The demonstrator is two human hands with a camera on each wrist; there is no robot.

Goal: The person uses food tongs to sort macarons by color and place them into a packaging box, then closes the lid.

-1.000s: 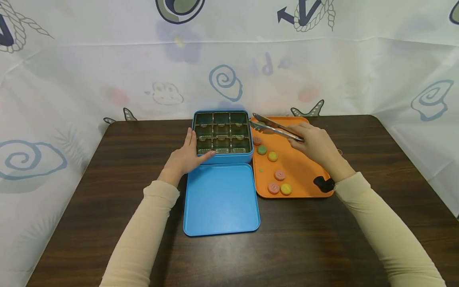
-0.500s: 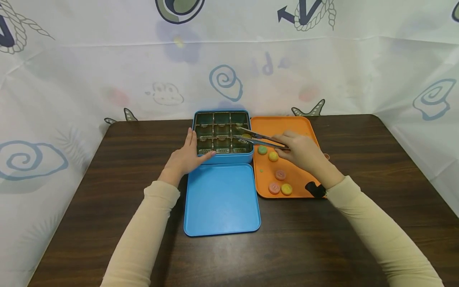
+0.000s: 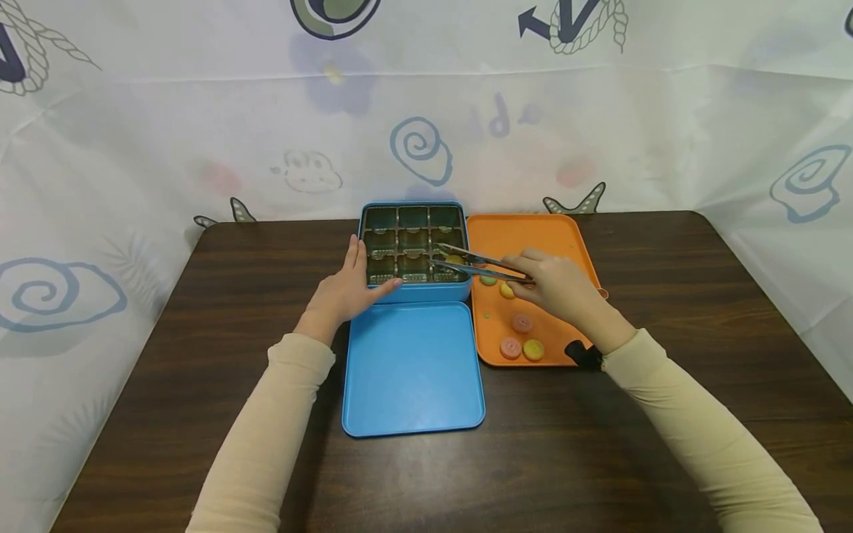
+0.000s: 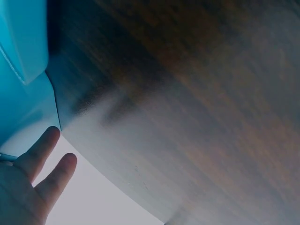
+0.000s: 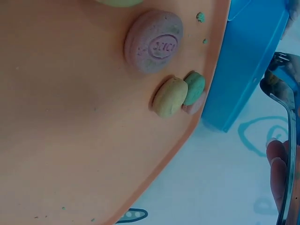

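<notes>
gripping tongs [image 3: 489, 273], the right hand [image 3: 556, 287] has their tips at a yellow macaron [image 3: 456, 260] inside the blue box [image 3: 426, 294]; the outstretched left hand [image 3: 343, 295] touches the box.

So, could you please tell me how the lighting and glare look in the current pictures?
Head view: fairly even light, with a soft sheen on the tabletop near the bottom edge; left wrist: whitish glare across the tabletop, the left hand looking dim; right wrist: cool, hazy tint, the tray looking paler than in the head view.
</notes>
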